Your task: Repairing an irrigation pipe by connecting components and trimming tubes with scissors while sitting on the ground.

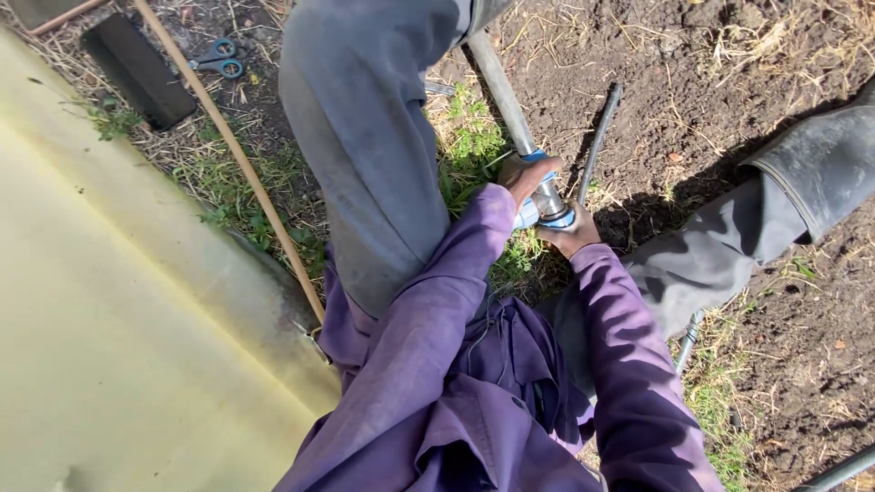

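Head view: left hand (527, 175) wrapped round the grey metal pipe (499, 87) just above its blue-ringed fitting (550, 208), right hand (570, 239) clamped on the fitting's lower end from below, both w/ purple sleeves; pipe runs up-left from the hands, over a grass patch (469, 146) & bare soil, betw. the person's grey-trousered knees. A thin dark rod (597, 137) lies on the soil just right of the pipe, blue-handled scissors (221, 58) lie well apart at upper left near a black flat block (137, 69) & a long tan stick (232, 150), w/ a pale yellow sheet (109, 346) filling the left side. No containers in view.
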